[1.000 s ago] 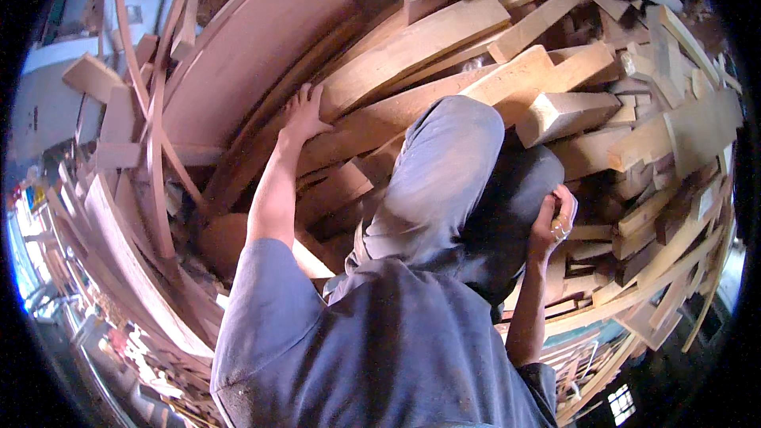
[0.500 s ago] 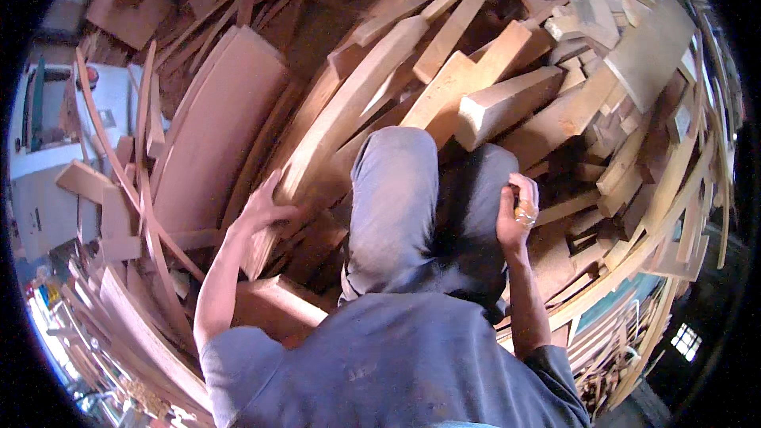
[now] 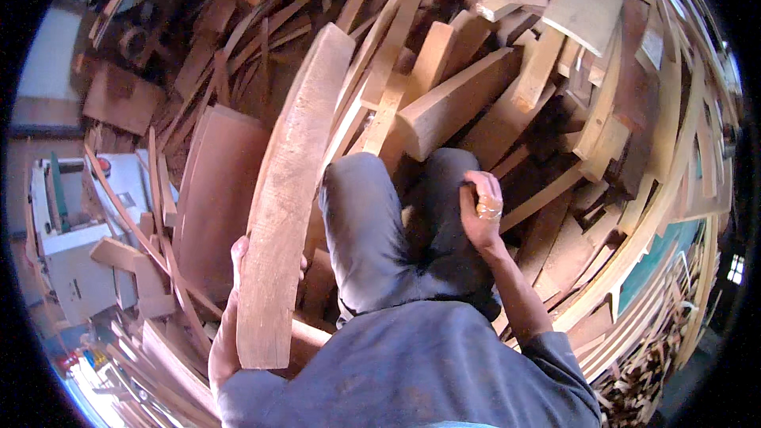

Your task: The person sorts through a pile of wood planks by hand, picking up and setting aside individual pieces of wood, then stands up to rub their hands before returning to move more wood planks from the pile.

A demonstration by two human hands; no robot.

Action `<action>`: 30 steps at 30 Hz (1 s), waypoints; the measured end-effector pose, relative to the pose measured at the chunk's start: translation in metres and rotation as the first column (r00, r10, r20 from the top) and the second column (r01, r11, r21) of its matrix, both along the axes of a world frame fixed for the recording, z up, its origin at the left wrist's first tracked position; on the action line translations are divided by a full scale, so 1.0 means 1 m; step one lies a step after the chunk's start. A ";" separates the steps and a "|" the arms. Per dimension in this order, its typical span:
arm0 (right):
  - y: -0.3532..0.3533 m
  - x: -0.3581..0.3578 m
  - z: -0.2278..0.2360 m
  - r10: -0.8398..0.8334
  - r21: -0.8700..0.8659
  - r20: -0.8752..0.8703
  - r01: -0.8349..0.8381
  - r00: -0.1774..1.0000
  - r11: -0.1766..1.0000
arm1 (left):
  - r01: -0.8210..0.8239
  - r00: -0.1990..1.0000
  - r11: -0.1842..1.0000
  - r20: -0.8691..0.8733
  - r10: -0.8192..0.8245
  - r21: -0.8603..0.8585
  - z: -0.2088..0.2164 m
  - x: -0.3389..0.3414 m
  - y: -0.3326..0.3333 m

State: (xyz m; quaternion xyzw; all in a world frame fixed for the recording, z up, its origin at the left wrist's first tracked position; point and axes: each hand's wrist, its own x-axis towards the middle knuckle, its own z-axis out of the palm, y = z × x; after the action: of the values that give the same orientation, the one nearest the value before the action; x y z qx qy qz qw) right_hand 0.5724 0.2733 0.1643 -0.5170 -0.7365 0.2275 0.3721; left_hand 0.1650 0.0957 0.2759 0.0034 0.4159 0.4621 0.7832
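A long, thick wooden board (image 3: 287,190) with a slightly curved outline stands tilted up in front of me, left of my knees. My left hand (image 3: 237,265) is closed around its lower part. The thumb shows along the left edge and a few fingertips at the right edge; the board hides the palm. Resting on my right knee, my right hand (image 3: 480,218) has its fingers curled in and pressed together. Shiny gold-coloured rings (image 3: 489,210) show on its fingers, and nothing held is visible.
Piled wood offcuts surround my legs, among them a thick block (image 3: 452,103) beyond my knees. Wide reddish boards (image 3: 218,190) lean at the left, near a white machine (image 3: 75,261). Long strips (image 3: 666,190) curve along the right side, and a pale flat panel (image 3: 587,4) lies far right.
My left hand has taken hold of the long board and raised it from the pile. The view has turned somewhat, and my right hand stays on the knee.
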 end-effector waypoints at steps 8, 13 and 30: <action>-0.002 0.009 -0.009 0.022 0.053 -0.073 -0.018 0.997 0.998 | 0.306 0.827 0.922 -0.546 -0.134 0.238 0.035 0.026 0.079; -0.008 -0.002 -0.004 0.004 0.077 -0.117 0.005 0.993 0.997 | 0.394 0.704 0.732 -0.694 0.148 0.556 0.133 0.185 0.274; -0.004 0.012 -0.006 -0.056 -0.004 -0.036 0.056 0.998 0.998 | 0.604 -0.032 0.738 -0.917 0.397 0.299 -0.049 0.129 0.288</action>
State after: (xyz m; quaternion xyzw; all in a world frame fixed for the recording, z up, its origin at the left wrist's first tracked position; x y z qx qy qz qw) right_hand 0.5847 0.2690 0.1579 -0.5337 -0.7146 0.2274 0.3909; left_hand 0.2942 0.3840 0.2267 0.6425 0.6457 0.3536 0.2125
